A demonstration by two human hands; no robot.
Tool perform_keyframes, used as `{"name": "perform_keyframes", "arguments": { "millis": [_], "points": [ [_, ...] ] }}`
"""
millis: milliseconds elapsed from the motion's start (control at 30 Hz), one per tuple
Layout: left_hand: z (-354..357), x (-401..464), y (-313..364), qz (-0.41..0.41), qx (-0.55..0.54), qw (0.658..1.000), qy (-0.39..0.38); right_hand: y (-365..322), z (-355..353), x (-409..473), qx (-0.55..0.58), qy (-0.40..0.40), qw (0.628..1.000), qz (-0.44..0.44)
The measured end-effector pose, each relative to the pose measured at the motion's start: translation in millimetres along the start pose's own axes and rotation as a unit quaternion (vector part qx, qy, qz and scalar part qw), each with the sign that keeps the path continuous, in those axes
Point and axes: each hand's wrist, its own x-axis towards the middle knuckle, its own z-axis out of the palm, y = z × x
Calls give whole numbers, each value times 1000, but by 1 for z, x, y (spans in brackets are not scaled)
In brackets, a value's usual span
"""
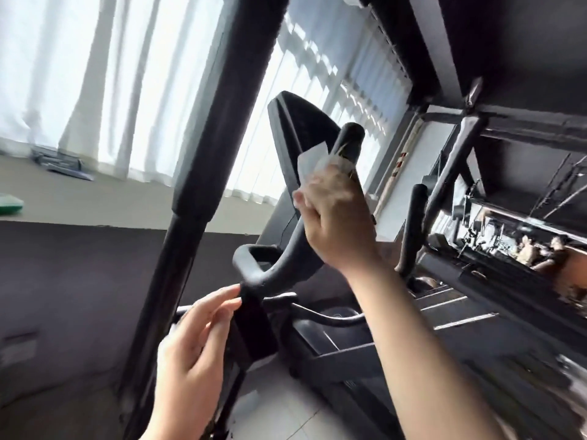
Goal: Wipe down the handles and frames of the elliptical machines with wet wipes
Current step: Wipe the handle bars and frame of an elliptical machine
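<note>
The view is tilted. A black elliptical machine fills the middle, with a curved inner handle [347, 144] rising to a rounded tip beside the dark console [295, 128]. My right hand [336, 217] grips this handle through a white wet wipe [309, 163], whose corner sticks out above my fingers. My left hand [197, 338] is lower, fingers straight, its fingertips touching the black centre post [254, 325] under the handle loop. A thick black moving arm [216, 128] of the machine crosses the left foreground.
White curtains [111, 74] cover bright windows behind. A dark floor mat [63, 281] lies at left, pale tiles below. Another black handle [413, 223] and dark gym racks [508, 217] stand at right. A green-and-white object [9, 204] sits at the far left edge.
</note>
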Motion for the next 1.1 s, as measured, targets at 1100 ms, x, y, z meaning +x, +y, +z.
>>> {"name": "perform_keyframes", "arguments": {
  "millis": [1100],
  "points": [
    [-29,-8,9,164,216,960,72,-9,11,-66,55,30,998,-24]
  ]
}}
